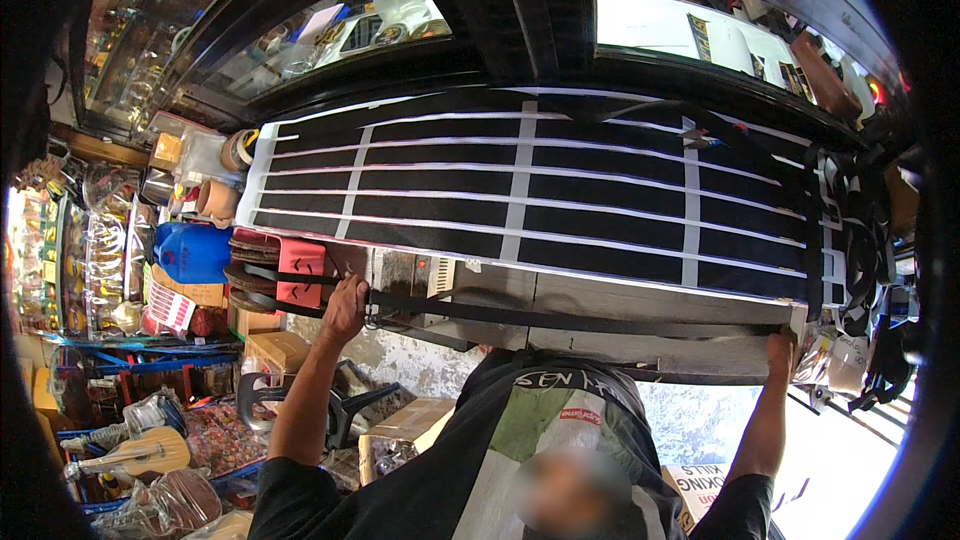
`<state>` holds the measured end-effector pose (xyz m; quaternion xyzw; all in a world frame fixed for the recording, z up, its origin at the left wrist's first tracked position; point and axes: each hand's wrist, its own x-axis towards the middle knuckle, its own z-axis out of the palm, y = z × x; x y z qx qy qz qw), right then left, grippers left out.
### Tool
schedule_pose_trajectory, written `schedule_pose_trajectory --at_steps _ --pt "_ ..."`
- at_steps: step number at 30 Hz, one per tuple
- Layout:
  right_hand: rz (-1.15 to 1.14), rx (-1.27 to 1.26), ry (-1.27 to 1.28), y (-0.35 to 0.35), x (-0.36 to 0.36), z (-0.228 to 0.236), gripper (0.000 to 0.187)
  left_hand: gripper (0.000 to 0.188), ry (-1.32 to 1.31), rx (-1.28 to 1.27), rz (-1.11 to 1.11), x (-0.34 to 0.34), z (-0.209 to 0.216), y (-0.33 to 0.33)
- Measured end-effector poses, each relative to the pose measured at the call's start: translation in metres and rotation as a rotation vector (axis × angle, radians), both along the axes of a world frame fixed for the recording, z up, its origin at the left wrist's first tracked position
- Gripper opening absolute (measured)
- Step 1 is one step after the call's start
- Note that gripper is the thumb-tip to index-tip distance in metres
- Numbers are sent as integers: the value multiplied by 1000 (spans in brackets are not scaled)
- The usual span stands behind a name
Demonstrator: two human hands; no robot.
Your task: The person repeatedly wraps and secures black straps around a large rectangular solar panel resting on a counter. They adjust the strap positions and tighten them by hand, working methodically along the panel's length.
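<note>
A long black strap [560, 318] is drawn taut between my two hands along the near side of the workbench. My left hand [346, 310] is closed around the strap near the reels at the left; a small metal piece shows beside its fingers, too small to name. At the bench's right end, my right hand [782, 350] grips the other part of the strap, its fingertips partly hidden. Beyond the strap lies a long board [515, 185] with rows of black strips, white lines between them and grey cross bands. Several brown reels [255, 275] stand left of my left hand, next to a pink card [300, 275].
More black straps [868, 240] hang at the bench's right end. A blue container [195, 252] and tape rolls [240, 148] sit on the left. A black chair [345, 402], cardboard boxes [405, 425] and a small guitar-shaped item [145, 452] stand lower left. Glass-fronted cabinets [340, 35] rise behind the board.
</note>
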<state>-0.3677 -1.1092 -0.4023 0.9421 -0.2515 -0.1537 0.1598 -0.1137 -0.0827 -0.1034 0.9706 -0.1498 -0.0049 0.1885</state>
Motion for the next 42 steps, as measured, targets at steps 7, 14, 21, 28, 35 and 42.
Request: schedule_pose_trajectory --at_steps 7,14,21,28,35,42 --pt "-106 194 -245 -23 -4 -29 23 38 15 14 0 1 1 0" --pt "92 -189 274 7 5 9 24 38 2 6 9 0 4 -4" --pt "97 -127 430 39 29 61 23 36 -24 17 -8 0 -3 2" --pt "143 -86 157 -11 3 -6 18 35 -2 38 10 2 -3 4" --pt "-45 93 59 -19 0 -19 21 32 3 17 8 1 2 0" --pt "109 0 47 2 2 9 20 31 -16 13 -3 0 5 -3"
